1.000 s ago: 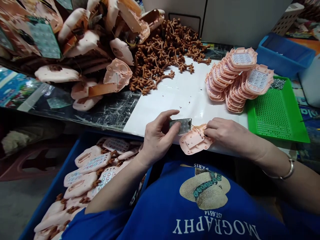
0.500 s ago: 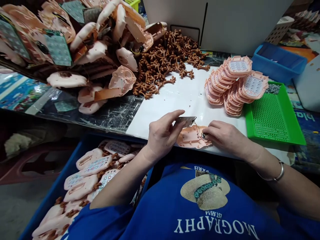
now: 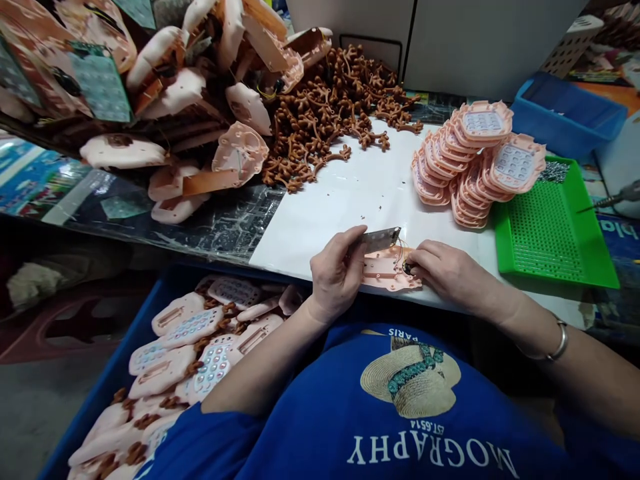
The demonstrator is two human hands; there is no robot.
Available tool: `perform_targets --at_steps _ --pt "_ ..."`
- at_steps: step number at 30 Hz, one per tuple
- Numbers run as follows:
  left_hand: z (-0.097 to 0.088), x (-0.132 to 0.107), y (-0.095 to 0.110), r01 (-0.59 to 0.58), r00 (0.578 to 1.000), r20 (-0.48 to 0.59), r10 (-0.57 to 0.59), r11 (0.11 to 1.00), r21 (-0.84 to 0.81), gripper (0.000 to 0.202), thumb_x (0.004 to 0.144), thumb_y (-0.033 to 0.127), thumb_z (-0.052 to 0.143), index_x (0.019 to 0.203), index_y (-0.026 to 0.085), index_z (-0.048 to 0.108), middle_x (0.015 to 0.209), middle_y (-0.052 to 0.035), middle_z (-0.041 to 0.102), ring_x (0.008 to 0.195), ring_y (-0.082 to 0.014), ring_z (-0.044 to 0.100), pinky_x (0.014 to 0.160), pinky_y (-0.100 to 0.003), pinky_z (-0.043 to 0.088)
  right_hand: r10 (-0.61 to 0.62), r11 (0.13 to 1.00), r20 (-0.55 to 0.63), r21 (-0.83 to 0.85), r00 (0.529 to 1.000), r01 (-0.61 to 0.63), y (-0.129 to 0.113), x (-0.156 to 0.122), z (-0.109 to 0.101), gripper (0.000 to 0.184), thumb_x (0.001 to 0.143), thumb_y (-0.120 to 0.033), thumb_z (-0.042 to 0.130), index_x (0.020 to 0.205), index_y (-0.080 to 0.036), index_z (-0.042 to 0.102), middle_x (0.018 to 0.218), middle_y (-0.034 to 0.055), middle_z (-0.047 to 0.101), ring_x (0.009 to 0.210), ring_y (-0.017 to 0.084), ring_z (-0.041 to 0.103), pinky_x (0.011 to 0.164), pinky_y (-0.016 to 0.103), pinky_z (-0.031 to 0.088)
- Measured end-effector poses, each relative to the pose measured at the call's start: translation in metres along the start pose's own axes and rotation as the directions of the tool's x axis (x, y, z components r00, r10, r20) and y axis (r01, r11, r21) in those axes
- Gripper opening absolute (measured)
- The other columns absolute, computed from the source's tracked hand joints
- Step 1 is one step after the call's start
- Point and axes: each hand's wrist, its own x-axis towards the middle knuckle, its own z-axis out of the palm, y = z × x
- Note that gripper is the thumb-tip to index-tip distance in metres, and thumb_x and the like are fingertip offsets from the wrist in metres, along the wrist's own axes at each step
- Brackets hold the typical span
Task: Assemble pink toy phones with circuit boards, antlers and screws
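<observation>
My left hand (image 3: 339,270) pinches the left end of a dark circuit board (image 3: 383,239), holding it tilted above a pink plastic shell (image 3: 385,272). Thin wires run from the board's right end down towards a small round dark part (image 3: 407,268), likely a speaker. This part sits at the right side of the shell, and the fingers of my right hand (image 3: 443,272) are closed on it. The shell lies with its hollow side up at the near edge of the white sheet (image 3: 320,220).
Stacked pink keypad shells (image 3: 453,157) stand beside a green tray (image 3: 550,233) and a blue bin (image 3: 567,117). Brown plastic pieces (image 3: 320,120) lie heaped at the back, left of them piled shells with boards (image 3: 190,93). A blue crate (image 3: 145,300) holds assembled units; a screwdriver tip (image 3: 600,202) shows right.
My left hand has shifted slightly right with the circuit board, which now tilts more. My right hand stays at the round part. A screwdriver tip has come into view at the right edge.
</observation>
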Motion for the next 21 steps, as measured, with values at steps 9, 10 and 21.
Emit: perform_targets --at_steps 9,10,21 --pt "0.0 0.003 0.003 0.042 0.999 -0.023 -0.041 0.998 0.041 0.035 0.094 0.02 0.062 0.129 0.017 0.059 0.09 -0.0015 0.071 0.069 -0.0083 0.061 0.069 -0.021 0.053 0.07 0.991 0.145 -0.119 0.987 -0.053 -0.01 0.01 -0.013 0.015 0.089 -0.002 0.055 0.09 -0.015 0.062 0.077 0.0039 0.061 0.069 0.017 0.058 0.063 0.028 0.046" --pt "0.0 0.004 0.003 0.04 0.999 -0.028 -0.039 0.998 0.042 0.038 0.093 0.021 0.063 0.13 0.017 0.057 0.089 -0.0013 0.07 0.069 -0.0086 0.062 0.07 -0.021 0.054 0.051 0.995 0.119 -0.093 0.992 -0.04 -0.01 0.009 -0.015 0.012 0.09 -0.005 0.056 0.089 -0.015 0.063 0.076 0.0035 0.061 0.067 0.016 0.059 0.062 0.028 0.047" --pt "-0.002 0.021 0.012 -0.406 0.912 0.085 0.401 0.913 0.049 0.06 0.092 0.023 0.068 0.146 0.024 0.042 0.096 -0.0034 0.074 0.079 -0.0134 0.068 0.074 -0.026 0.053 0.064 0.998 -0.325 0.038 0.944 -0.054 -0.019 0.026 -0.026 0.014 0.098 -0.02 0.053 0.105 -0.017 0.065 0.098 0.0093 0.068 0.087 0.02 0.065 0.08 0.034 0.054"
